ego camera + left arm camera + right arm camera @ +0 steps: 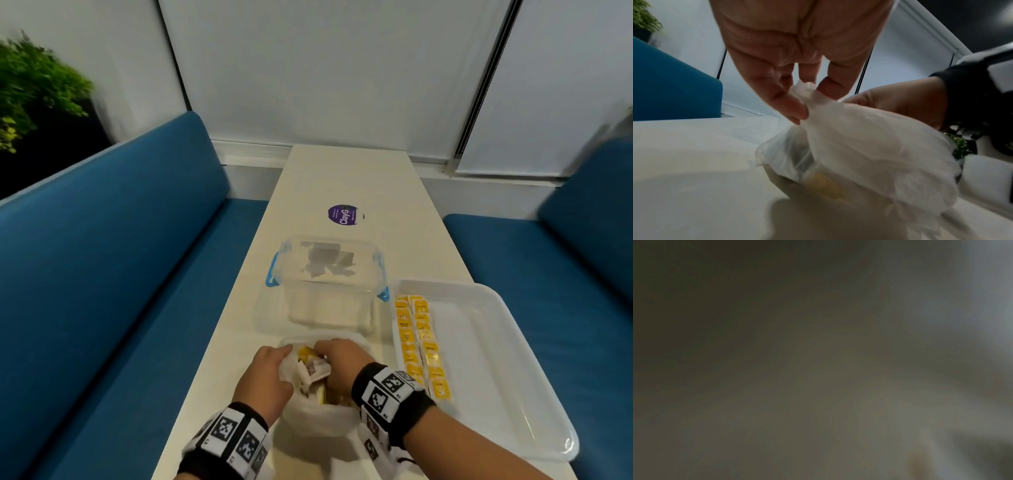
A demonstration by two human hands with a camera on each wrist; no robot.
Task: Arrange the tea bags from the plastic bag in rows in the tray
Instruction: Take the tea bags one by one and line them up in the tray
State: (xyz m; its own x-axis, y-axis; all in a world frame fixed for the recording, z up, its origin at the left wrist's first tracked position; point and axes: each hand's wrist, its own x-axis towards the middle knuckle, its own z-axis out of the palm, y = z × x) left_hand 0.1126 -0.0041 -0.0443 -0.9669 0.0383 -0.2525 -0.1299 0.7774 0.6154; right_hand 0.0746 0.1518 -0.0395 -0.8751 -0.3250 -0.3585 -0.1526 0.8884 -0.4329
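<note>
A thin white plastic bag [315,416] sits on the table's near end with its mouth open, and yellow and white tea bags [310,368] show inside. My left hand [286,353] pinches the bag's left rim; in the left wrist view its thumb and fingers [795,110] hold a gathered bit of the plastic bag [869,146]. My right hand [323,347] curls over the mouth's far right side, its fingertips hidden. The clear tray [513,394] lies to the right, with two rows of yellow tea bags [418,342] along its left side. The right wrist view is dark and blurred.
A clear lidded box [325,284] with blue clips stands just beyond the bag. Farther back a purple round sticker [344,214] lies on the narrow white table [342,171]. Blue benches [120,274] flank both sides. The tray overhangs the table's right edge.
</note>
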